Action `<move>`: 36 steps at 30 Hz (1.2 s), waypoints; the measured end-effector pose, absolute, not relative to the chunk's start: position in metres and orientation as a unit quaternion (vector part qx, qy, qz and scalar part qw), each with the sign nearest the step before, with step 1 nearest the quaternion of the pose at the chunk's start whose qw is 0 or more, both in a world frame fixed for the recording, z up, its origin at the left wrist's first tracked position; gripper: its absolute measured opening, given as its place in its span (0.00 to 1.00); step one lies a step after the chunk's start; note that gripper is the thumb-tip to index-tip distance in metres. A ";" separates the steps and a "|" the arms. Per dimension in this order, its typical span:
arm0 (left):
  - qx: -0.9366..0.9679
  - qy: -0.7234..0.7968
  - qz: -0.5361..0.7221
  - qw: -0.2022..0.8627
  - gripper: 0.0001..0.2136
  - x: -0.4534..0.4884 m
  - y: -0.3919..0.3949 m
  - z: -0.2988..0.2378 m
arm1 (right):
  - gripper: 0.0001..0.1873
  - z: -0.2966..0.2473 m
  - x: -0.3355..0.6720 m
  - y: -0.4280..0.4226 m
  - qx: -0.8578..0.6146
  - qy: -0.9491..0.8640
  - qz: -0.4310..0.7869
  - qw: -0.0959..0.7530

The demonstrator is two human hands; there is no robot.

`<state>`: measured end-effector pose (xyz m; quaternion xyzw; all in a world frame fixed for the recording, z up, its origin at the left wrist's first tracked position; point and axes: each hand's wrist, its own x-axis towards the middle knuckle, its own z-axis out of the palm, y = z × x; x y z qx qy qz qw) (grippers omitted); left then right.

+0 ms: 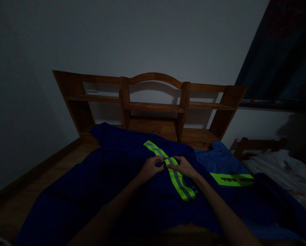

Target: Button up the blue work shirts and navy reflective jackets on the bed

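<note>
A dark blue work jacket (132,184) is spread out in front of me, with yellow-green and grey reflective strips (177,179) across its front. My left hand (151,168) pinches the cloth beside a strip, fingertips curled together. Close by on the right, my right hand (183,167) grips the edge of the strip between thumb and fingers. The fingertips of both hands nearly meet where the two strip pieces come together. Whether a button or another small fastener is between them is too dark to make out.
Behind the jacket stands a wooden headboard with shelves (153,107) against a pale wall. At right lie a lighter blue cloth (217,157), a yellow-green band with dark lettering (232,179) and pale bedding (283,167). Wooden floor (73,157) shows at left. The room is dim.
</note>
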<state>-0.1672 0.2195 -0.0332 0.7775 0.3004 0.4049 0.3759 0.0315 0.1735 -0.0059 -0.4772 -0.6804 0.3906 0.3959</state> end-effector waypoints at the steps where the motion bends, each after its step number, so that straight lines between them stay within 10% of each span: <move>1: 0.779 0.295 0.398 0.385 0.08 -0.167 0.221 -0.035 | 0.21 -0.005 0.032 0.173 -0.475 -0.681 0.393 0.395; 36: 0.721 0.298 0.426 0.458 0.15 -0.166 0.219 -0.031 | 0.25 -0.004 0.031 0.175 -0.519 -0.670 0.346 0.403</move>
